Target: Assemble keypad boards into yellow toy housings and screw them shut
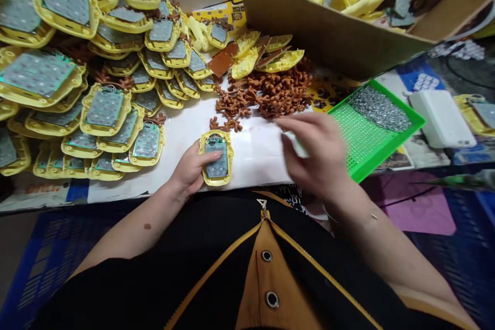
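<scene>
My left hand (192, 167) grips a yellow toy shell (217, 158) with a grey keypad board in it, holding it flat on the white work surface (255, 152), thumb on the board. My right hand (319, 152) is blurred by motion just right of it, fingers curled round a small pale thing I cannot make out, beside the green tray (381, 157). A heap of brown antler-shaped pieces (266, 94) lies just beyond both hands.
Several assembled yellow shells with grey boards (104, 108) are stacked in rows on the left. A cardboard box (328, 31) of yellow shells stands at back right. The green tray holds small screws (379, 108). A white box (441, 118) lies right of it.
</scene>
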Demonstrator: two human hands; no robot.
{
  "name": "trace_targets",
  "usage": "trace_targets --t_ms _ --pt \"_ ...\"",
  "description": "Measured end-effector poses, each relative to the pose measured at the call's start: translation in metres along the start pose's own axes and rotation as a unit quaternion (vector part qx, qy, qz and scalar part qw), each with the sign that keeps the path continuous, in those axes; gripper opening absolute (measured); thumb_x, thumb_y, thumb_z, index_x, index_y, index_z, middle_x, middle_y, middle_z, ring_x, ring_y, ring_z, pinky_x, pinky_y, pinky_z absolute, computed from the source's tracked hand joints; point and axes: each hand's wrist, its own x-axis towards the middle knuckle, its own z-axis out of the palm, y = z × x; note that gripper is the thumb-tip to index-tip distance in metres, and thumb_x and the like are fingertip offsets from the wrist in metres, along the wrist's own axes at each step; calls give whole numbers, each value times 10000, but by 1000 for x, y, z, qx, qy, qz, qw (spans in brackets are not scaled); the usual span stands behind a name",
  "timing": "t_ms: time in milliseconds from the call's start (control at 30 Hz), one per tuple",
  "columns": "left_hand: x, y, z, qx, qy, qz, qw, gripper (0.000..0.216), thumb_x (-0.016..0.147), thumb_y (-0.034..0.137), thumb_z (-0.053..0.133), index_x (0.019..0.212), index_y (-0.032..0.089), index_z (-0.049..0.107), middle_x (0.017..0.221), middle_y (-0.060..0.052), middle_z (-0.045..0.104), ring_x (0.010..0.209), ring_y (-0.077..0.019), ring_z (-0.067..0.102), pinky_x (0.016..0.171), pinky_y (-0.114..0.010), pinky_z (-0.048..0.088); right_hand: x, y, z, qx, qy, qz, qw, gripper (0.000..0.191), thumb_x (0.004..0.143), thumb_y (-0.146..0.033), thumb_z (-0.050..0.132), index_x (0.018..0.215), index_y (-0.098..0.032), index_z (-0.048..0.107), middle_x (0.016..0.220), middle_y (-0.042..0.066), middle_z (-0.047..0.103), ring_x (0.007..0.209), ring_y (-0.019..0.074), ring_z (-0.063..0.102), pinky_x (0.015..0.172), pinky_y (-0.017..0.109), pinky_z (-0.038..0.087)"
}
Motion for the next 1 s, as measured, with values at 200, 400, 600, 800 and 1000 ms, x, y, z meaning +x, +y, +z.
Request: trace_targets --t_ms 200,400,600,800,1000 --pt "-10 6 -30 -12 51 34 998 533 575 191 866 1044 154 615 927 -47 737 838 -218 712 813 -387 596 58 30 93 -202 -189 -99 956 247 971 -198 503 1140 -205 683 1340 138 627 1240 297 539 992 451 432" --pt "2 20 -33 -14 37 82 996 553 553 205 877 1033 166 604 898 -29 725 800 -208 703 733 -361 602 73 38 81 -119 -163 -46 978 290 1006 -209 388 1064 -173 671 1104 122 704 997 234 610 883 378 443" --pt "4 22 -21 -23 38 128 991 557 555 200 876 1041 162 608 925 -30 723 841 -198 703 780 -350 599 74 19 101 -174 -260 -117 943 319 958 -146 433 1207 -126 631 1099 144 700 1095 277 560 985 410 372" --pt "-9 17 -20 16 51 136 989 565 576 239 880 1054 177 585 919 -27 725 846 -213 704 791 -382 596 77 27 111 -119 -131 -58 983 297 1005 -219 407 1151 -157 658 1012 119 726 976 244 571 988 425 363" --pt "-5 17 -4 157 -113 125 973 564 680 265 843 1189 180 615 1094 -76 727 1000 -232 685 891 -357 529 65 37 45 210 -252 -4 945 276 995 -375 458 1046 -182 649 904 58 707 783 157 616 731 301 470"
